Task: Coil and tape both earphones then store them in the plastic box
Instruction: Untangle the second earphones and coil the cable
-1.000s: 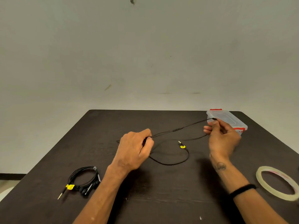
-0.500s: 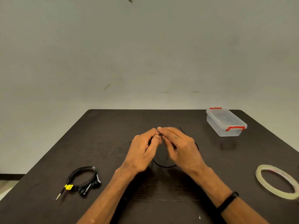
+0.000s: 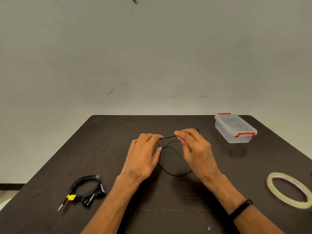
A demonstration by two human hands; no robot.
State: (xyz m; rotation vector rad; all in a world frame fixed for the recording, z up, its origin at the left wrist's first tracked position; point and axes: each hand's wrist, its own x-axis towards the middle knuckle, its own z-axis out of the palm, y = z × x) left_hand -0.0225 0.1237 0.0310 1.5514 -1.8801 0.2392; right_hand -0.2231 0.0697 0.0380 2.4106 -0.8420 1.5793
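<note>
A black earphone cable [image 3: 170,173] hangs in a loop between my hands above the middle of the dark table [image 3: 108,149]. My left hand [image 3: 143,154] pinches one side of the loop at its fingertips. My right hand [image 3: 195,149] pinches the cable a short way to the right, and a taut stretch runs between the two pinches. A second black earphone [image 3: 86,188] lies coiled at the near left, with a yellow tag by its jack. The clear plastic box [image 3: 234,129] with red clasps stands lidded at the far right. A tape roll [image 3: 290,190] lies flat at the near right.
A pale wall rises behind the table's far edge. A black band circles my right wrist. Bare tabletop lies between the coiled earphone and my left arm, and between my right hand and the box.
My right hand came in from beside the box to meet my left hand, then drew slightly apart again. The long stretched cable is now gathered into a loop between them.
</note>
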